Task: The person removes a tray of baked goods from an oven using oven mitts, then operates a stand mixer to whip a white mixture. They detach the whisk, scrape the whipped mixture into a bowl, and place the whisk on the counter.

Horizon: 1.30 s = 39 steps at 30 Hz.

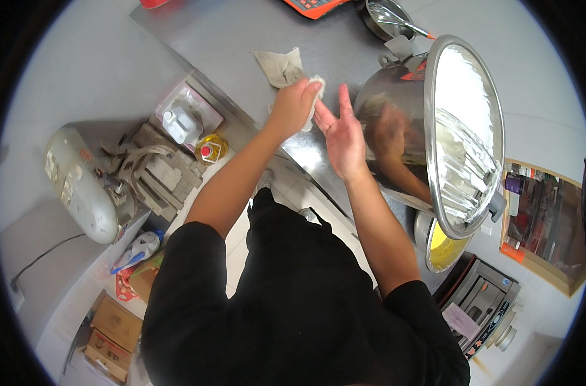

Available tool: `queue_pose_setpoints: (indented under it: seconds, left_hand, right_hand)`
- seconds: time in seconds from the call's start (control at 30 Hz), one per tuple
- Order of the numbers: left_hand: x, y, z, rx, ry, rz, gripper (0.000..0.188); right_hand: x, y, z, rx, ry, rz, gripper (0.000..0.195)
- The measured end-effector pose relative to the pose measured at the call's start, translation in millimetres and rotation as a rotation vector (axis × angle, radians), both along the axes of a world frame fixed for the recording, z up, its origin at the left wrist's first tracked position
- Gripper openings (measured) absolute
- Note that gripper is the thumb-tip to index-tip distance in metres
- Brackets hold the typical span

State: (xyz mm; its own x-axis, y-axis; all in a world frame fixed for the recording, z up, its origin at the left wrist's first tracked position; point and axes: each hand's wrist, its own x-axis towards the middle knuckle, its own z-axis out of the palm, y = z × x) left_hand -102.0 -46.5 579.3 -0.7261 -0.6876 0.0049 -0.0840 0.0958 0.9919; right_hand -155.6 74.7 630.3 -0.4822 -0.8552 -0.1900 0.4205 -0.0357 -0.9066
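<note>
My left hand (pixel 294 107) grips a bunched beige cloth (pixel 279 66), part of which spreads over the steel worktop beyond my knuckles. Right beside it, my right hand (pixel 345 142) is turned palm up with fingers apart and holds nothing. Its fingertips are close to the cloth; whether they touch it I cannot tell. To the right of that hand stands a large steel mixing bowl (pixel 394 96), its side mirroring my arm. White cream (pixel 461 91) fills the bowl, and a wire whisk (pixel 466 164) coated in cream lies inside.
An orange scale (pixel 314 7) and a pan (pixel 375 24) holding a whisk are at the worktop's far side. A bowl with yellow contents (pixel 440 246) sits behind the mixing bowl. On the left are a planetary mixer (pixel 80 186), a plastic jug (pixel 181 124) and an oil bottle (pixel 212 148).
</note>
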Motion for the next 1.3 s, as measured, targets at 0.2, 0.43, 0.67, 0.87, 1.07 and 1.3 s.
queue_pose_setpoints:
  seconds: [0.2,0.43,0.67,0.87,1.07,1.3]
  left_hand:
    - [-5.7,-38.4,27.9,0.085,0.203,0.246,0.038]
    - [11.4,-40.5,81.9,-0.107,0.136,0.068,0.029]
    - [16.5,-5.3,50.2,-0.611,0.064,-0.247,0.013]
    - [2.9,-33.5,16.0,-0.390,0.056,0.074,0.022]
    - [-16.6,-71.3,62.9,-0.503,-0.174,-0.054,0.026]
    - [-19.4,-53.2,119.8,-0.156,-0.041,-0.152,0.034]
  right_hand:
    - [8.1,1.0,48.6,-0.247,-0.418,0.003,0.061]
    - [11.2,-0.3,54.2,-0.202,-0.387,0.015,0.064]
    - [2.4,-15.6,16.5,0.149,-0.117,-0.109,0.043]
    - [29.9,4.8,37.7,0.068,0.300,-0.109,0.032]
    - [52.6,73.8,173.8,-0.238,1.054,0.030,0.035]
    - [-73.5,167.2,315.2,0.742,1.669,-0.172,0.033]
